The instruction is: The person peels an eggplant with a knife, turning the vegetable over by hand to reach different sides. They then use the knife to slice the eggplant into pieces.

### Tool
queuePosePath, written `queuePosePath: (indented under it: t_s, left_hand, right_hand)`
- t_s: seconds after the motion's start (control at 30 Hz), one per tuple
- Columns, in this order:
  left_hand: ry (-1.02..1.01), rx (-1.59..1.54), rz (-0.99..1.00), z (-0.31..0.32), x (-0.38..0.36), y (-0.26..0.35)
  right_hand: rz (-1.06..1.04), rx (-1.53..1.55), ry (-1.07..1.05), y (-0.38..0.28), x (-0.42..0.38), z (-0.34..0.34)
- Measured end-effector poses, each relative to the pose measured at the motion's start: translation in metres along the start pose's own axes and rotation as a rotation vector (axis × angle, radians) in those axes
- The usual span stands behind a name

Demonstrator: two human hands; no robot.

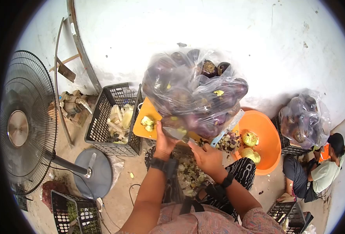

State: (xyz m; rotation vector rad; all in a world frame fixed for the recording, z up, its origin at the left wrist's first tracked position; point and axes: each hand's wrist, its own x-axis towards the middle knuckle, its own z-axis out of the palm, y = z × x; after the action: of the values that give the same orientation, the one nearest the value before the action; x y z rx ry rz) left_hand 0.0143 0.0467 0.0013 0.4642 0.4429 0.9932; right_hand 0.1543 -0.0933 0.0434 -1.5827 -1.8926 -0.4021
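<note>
The right hand is closed round the knife, whose blade points to about 10 o'clock, across the gap towards the left hand. The left hand is bent, thumb up, at the blade's far end; whether it grips anything is hidden. A dark eggplant lies just beyond the blade, at 1 o'clock from the left hand and 11 from the right. The left hand is the nearer of the two; the eggplant's long axis is too covered to tell.

At 12 o'clock, a clear bag bulges with eggplants, over the far part of the orange board. Pale peeled pieces sit on the board at 11 o'clock from the left hand. A light-blue strip slants beside the right hand's fingers; I cannot tell what it belongs to.

Chopped bits lie between the forearms. The orange tub, with pale pieces inside, is at 2 o'clock from the right hand, and a black crate at 10 from the left. Another person sits well apart at 3.
</note>
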Motion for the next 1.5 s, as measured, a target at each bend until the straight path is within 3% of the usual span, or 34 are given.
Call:
queuePosePath:
  t_s: [0.37, 0.67, 1.0, 1.2, 1.5]
  left_hand:
    - [-0.022, 0.034, 0.000, -0.003, 0.000, -0.001]
    - [-0.016, 0.036, -0.001, -0.003, 0.003, -0.004]
    - [-0.007, 0.001, 0.013, -0.002, 0.000, -0.003]
    - [-0.013, 0.011, 0.014, -0.004, 0.002, -0.003]
    - [0.005, 0.001, 0.022, 0.000, 0.002, -0.004]
  right_hand:
    - [0.086, 0.062, 0.014, -0.004, 0.029, 0.005]
    - [0.089, 0.094, 0.041, -0.002, -0.013, 0.001]
    - [0.065, 0.025, 0.000, -0.011, 0.010, 0.009]
    - [0.038, 0.039, 0.078, -0.007, 0.018, 0.025]
    - [0.085, 0.046, 0.058, -0.006, -0.001, 0.005]
